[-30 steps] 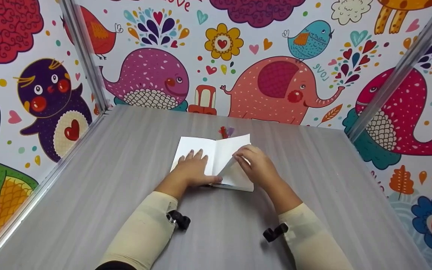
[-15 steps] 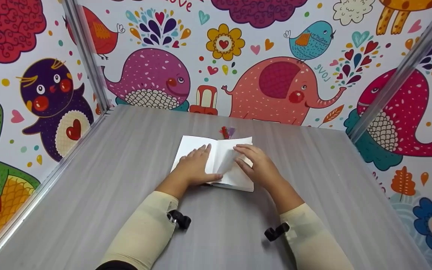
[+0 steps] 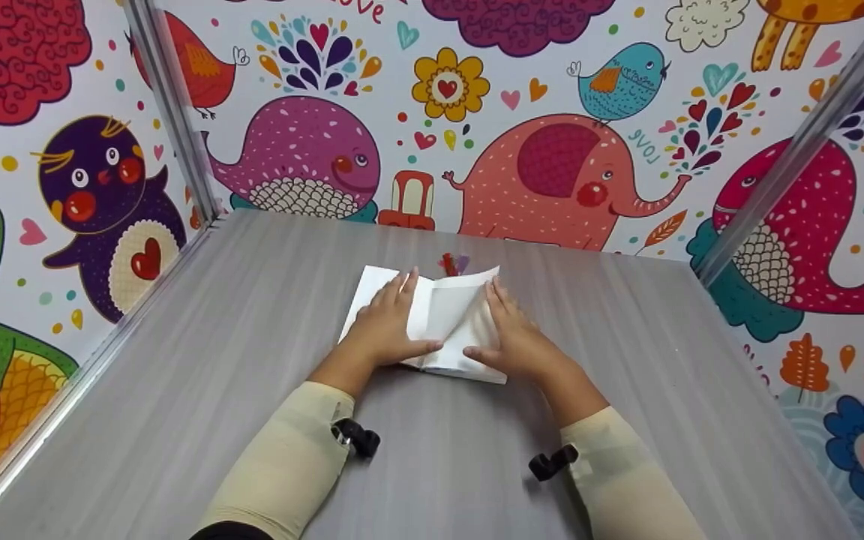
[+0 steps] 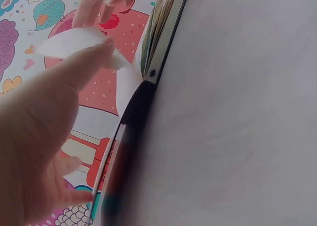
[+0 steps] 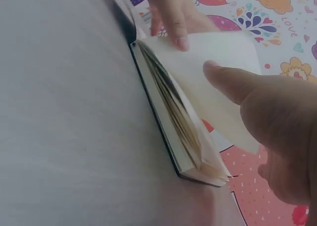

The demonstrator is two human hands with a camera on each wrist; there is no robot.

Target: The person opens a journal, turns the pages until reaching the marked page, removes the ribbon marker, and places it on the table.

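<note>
An open book [image 3: 469,364] with blank white pages lies on the table; its dark cover and thick block of pages [image 5: 173,112] show in the right wrist view. My left hand [image 3: 383,319] rests flat on the left page, fingers spread a little and thumb reaching to the middle fold. One page [image 3: 458,304] on the right half stands raised and curved. Against this page's outer edge lie the straight fingertips of my right hand [image 3: 518,337], with the thumb apart from them over the right half. Part of the left page is hidden under my left hand.
Just beyond the book lies a small red and purple thing [image 3: 451,264], too small to tell. The grey table [image 3: 252,285] meets walls printed with cartoon animals [image 3: 537,180]. Metal posts [image 3: 177,112] stand at the back corners.
My right hand's fingers have straightened from a bent hold near the page's edge and moved forward along it. The raised page curves differently. My left hand has shifted slightly, its fingers pointing further forward.
</note>
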